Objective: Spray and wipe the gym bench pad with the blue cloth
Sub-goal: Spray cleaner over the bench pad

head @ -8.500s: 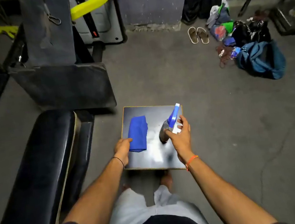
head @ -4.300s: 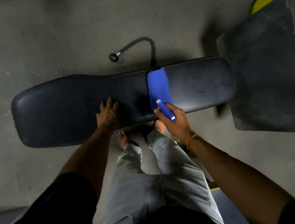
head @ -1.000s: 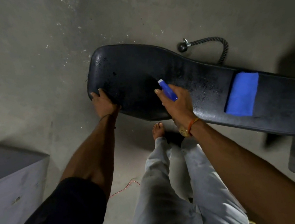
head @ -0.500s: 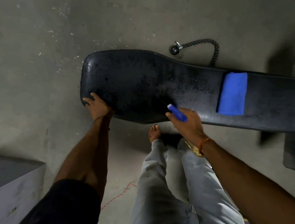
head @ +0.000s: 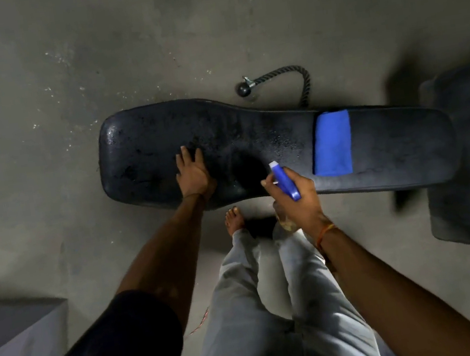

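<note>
Looking down from head height onto a black bench pad (head: pixel 251 133) that runs from left to right across a grey concrete floor (head: pixel 90 62), wide at its left end and narrower at its right. Left hand (head: pixel 194 174) rests palm down on the wide part of the pad near its front edge, fingers extended and slightly spread. Right hand (head: pixel 297 199) is wrapped around a spray bottle (head: pixel 284 180) with a blue head, held just above the pad's front edge; the white nozzle points up and left toward the pad's middle. Whether a finger presses the trigger cannot be told. Fine droplets speckle the pad surface between the two hands and the cloth. Blue cloth (head: pixel 332 143), folded into a rectangle, lies flat across the narrow part of the pad, to the right of the bottle and apart from both hands. Rope handle (head: pixel 283 80) with a ball end lies on the floor behind the pad. Bare foot (head: pixel 234 218) and grey trousers (head: pixel 276 307) appear below.
</note>
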`<action>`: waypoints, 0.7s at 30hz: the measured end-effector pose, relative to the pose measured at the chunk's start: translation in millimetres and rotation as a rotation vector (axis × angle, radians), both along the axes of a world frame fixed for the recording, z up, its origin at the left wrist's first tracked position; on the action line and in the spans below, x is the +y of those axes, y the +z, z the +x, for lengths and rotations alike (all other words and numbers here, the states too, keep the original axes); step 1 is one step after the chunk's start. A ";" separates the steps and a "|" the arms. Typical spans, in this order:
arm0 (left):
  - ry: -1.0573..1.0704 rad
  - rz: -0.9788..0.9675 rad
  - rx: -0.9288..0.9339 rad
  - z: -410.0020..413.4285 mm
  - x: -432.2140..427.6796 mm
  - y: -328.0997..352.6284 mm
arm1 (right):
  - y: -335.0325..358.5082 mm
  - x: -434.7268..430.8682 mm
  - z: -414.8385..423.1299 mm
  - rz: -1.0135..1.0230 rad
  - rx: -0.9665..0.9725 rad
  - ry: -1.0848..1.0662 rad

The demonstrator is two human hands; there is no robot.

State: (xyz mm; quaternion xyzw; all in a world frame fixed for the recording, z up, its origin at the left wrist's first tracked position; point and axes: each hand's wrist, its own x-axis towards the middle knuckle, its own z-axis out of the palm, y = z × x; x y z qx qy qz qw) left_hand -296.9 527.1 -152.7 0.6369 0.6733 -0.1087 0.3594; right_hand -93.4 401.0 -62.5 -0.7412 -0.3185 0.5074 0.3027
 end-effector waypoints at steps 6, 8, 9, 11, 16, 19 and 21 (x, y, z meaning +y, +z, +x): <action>-0.186 -0.030 -0.082 80.2 -28.0 11.8 | 41.5 -1.0 43.3 0.187 0.006 -0.325; -0.213 -0.065 -0.107 102.5 -31.3 16.5 | 53.9 -3.9 58.6 0.240 -0.058 -0.371; -0.223 -0.076 -0.108 112.0 -32.0 18.5 | 58.0 -5.0 65.6 0.261 -0.091 -0.386; -0.256 -0.085 -0.110 135.9 -31.2 26.5 | 70.9 -6.8 82.6 0.282 -0.125 -0.454; -0.355 -0.063 -0.083 188.3 -24.4 38.5 | 96.1 -3.0 132.1 0.383 -0.249 -0.575; -0.402 -0.056 -0.054 208.5 -20.2 38.9 | 102.0 3.1 161.7 0.443 -0.284 -0.601; -0.437 -0.057 -0.017 216.9 -17.7 36.4 | 98.5 8.5 180.9 0.465 -0.299 -0.614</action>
